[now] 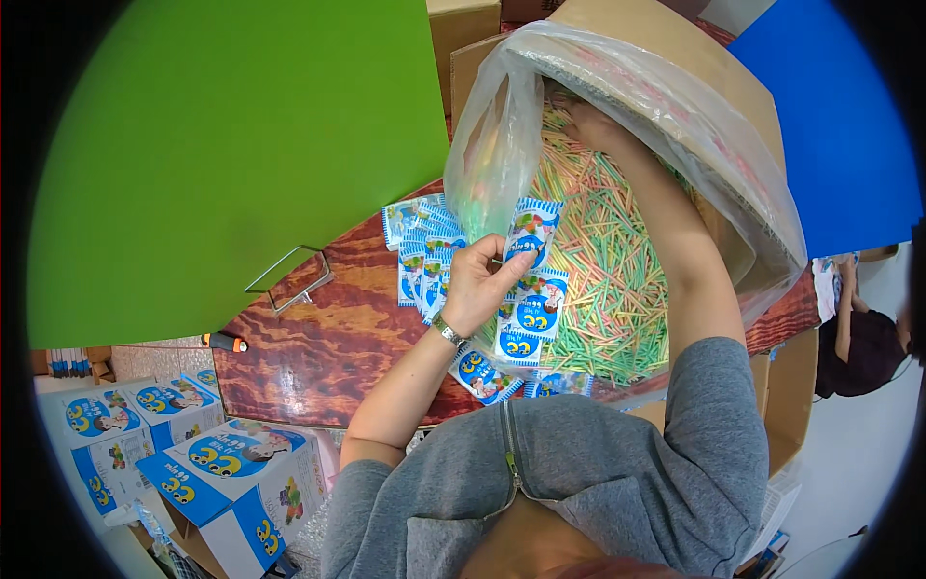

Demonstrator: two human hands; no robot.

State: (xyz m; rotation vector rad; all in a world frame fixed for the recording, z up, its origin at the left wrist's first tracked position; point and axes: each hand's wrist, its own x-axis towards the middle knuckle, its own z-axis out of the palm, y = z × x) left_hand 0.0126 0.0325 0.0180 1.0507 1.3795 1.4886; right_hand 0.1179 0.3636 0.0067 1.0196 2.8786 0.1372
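Observation:
A large cardboard box [666, 29] lined with clear plastic [497, 145] lies with its opening toward me. Thin pastel sticks [608, 280] in green, pink and yellow fill it. My left hand [479, 282] pinches a small blue-and-white printed packet [532, 230] at the edge of the sticks. My right hand [590, 125] reaches deep into the far end of the box among the sticks; its fingers are partly hidden in shadow. Similar packets [424, 261] lie bunched left of the liner. Several more packets [540, 304] rest below my left hand, partly on the sticks.
A reddish wood-grain table [318, 362] carries everything. On its left are a bent metal wire frame [292, 280] and an orange-and-black tool [225, 343]. A green panel [241, 145] and a blue panel [839, 125] flank the box. Printed cartons [236, 473] stand lower left; another person [858, 352] is at right.

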